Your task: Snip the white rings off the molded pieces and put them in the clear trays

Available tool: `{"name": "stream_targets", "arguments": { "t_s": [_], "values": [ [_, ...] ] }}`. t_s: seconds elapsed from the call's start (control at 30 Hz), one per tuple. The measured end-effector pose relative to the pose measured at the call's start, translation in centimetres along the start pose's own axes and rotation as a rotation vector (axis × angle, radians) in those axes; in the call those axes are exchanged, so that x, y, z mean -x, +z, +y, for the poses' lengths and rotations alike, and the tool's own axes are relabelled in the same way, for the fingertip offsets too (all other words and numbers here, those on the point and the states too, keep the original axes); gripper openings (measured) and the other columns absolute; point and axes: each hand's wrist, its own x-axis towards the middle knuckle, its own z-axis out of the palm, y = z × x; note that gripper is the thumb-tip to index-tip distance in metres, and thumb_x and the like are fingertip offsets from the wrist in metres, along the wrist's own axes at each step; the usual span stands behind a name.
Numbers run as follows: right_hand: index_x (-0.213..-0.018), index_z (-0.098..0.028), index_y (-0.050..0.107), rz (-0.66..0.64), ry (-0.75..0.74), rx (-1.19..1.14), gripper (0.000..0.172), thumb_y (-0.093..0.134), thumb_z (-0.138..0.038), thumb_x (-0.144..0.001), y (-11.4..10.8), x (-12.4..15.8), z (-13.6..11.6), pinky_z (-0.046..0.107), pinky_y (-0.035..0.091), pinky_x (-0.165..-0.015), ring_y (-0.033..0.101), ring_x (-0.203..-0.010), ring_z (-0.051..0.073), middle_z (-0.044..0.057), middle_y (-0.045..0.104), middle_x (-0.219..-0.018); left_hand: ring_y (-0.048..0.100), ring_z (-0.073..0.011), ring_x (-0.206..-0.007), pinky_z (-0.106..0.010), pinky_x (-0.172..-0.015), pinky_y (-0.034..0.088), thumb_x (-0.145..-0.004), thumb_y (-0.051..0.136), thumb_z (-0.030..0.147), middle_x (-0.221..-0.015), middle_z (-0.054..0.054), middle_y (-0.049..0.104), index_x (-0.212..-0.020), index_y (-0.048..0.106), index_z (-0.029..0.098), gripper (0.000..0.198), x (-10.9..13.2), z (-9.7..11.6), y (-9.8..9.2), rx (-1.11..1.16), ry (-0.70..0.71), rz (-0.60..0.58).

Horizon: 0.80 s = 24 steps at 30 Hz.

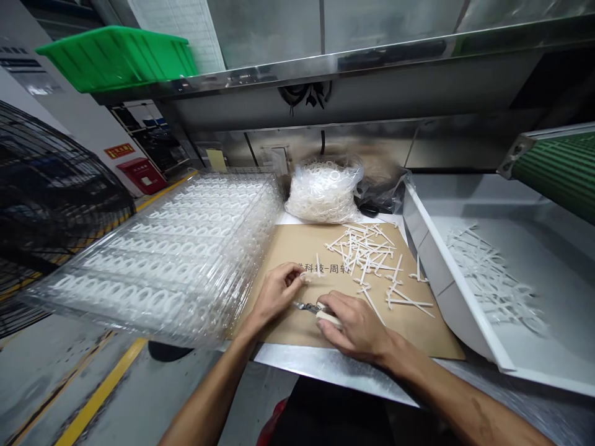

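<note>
Over a sheet of brown cardboard (288, 248), my left hand (277, 288) pinches a small white plastic part (318, 267) with a thin upright stem between thumb and forefinger. My right hand (356, 323) is wrapped round a pair of side cutters (329, 316) with pale handles. Their metal jaws point left, just below the left fingertips and apart from the part. To the right on the cardboard lies a loose heap of white plastic sprue pieces (367, 251), some of them scattered nearer my right hand.
Stacked clear trays (186, 248) of white rings stand at the left. Behind the cardboard sits a clear bag (324, 192) of white parts. A white bin (465, 310) holding more pieces is at right, under a green conveyor (562, 170). A green crate (121, 59) rests on the shelf.
</note>
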Motion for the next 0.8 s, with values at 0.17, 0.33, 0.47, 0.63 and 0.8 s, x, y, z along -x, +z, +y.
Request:
{"name": "stream_targets", "arguments": {
  "t_s": [0.17, 0.33, 0.47, 0.63, 0.8],
  "values": [
    [-0.107, -0.018, 0.063, 0.118, 0.236, -0.247, 0.024, 0.047, -0.033, -0.099, -1.2, -0.4, 0.0, 0.034, 0.047, -0.077, 0.064, -0.085, 0.022, 0.007, 0.07, -0.095, 0.062, -0.0122, -0.068, -0.023, -0.065, 0.051, -0.084, 0.072, 0.036, -0.081, -0.001, 0.065, -0.098, 0.066, 0.015, 0.026, 0.5, 0.8, -0.1, 0.498, -0.17, 0.18],
    [-0.101, -0.018, 0.066, 0.077, 0.347, -0.331, 0.028, 0.043, -0.033, -0.102, -1.9, -0.8, 0.0, 0.033, 0.045, -0.074, 0.062, -0.08, 0.02, 0.004, 0.07, -0.088, 0.063, -0.0109, -0.069, -0.022, -0.068, 0.052, -0.085, 0.073, 0.033, -0.079, -0.001, 0.066, -0.107, 0.067, 0.016, 0.028, 1.4, 1.1, 0.5, 0.589, -0.169, 0.288],
    [-0.098, -0.019, 0.066, 0.0, 0.413, -0.418, 0.029, 0.043, -0.036, -0.103, -1.8, -0.8, -0.3, 0.029, 0.043, -0.066, 0.058, -0.07, 0.016, 0.001, 0.065, -0.078, 0.066, -0.0117, -0.073, -0.023, -0.072, 0.055, -0.086, 0.074, 0.03, -0.082, -0.001, 0.068, -0.111, 0.066, 0.017, 0.029, 2.0, 1.7, 0.8, 0.551, -0.122, 0.344],
    [-0.099, -0.02, 0.064, -0.051, 0.462, -0.523, 0.03, 0.042, -0.04, -0.104, -1.4, -0.5, -0.4, 0.026, 0.042, -0.061, 0.057, -0.069, 0.014, 0.0, 0.063, -0.08, 0.068, -0.014, -0.079, -0.026, -0.074, 0.057, -0.088, 0.071, 0.022, -0.091, -0.003, 0.07, -0.105, 0.069, 0.018, 0.018, 2.7, 1.7, 0.8, 0.285, 0.008, 0.445],
    [-0.1, -0.02, 0.064, -0.083, 0.479, -0.572, 0.032, 0.043, -0.042, -0.104, -1.4, -0.4, -0.6, 0.026, 0.043, -0.062, 0.057, -0.07, 0.014, 0.0, 0.061, -0.08, 0.069, -0.0161, -0.087, -0.029, -0.079, 0.058, -0.083, 0.067, 0.0, -0.092, -0.005, 0.07, -0.1, 0.068, 0.017, 0.024, 3.0, 1.4, 0.6, -0.232, 0.453, 0.571]
  ]
}}
